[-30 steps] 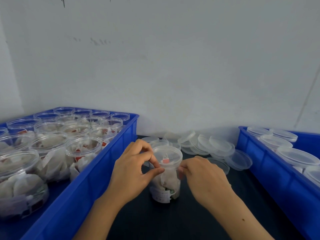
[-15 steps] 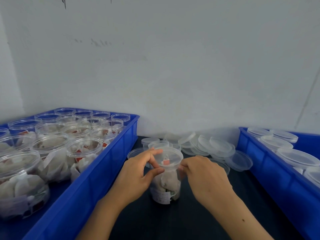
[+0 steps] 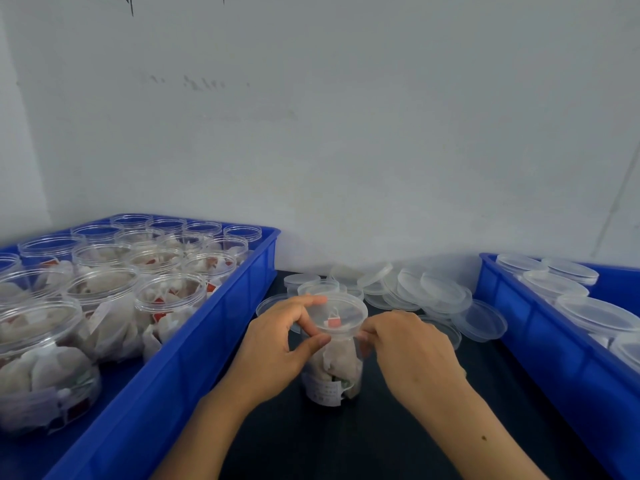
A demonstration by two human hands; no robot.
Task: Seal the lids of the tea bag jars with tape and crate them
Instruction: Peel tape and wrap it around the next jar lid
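Head view: a tea bag jar [image 3: 332, 362] stands upright on the dark surface [image 3: 398, 441] between two blue crates, its long axis vertical. The left hand [image 3: 273, 348] has its grip curled round the lid [image 3: 341, 311], thumb and forefinger pinching the rim. The right hand [image 3: 412, 355] pinches at the jar's right side just under the lid; whether tape lies there cannot be told. Both hands are equally near. The left crate [image 3: 194, 344] holds open jars, the right crate [image 3: 540, 344] lidded ones.
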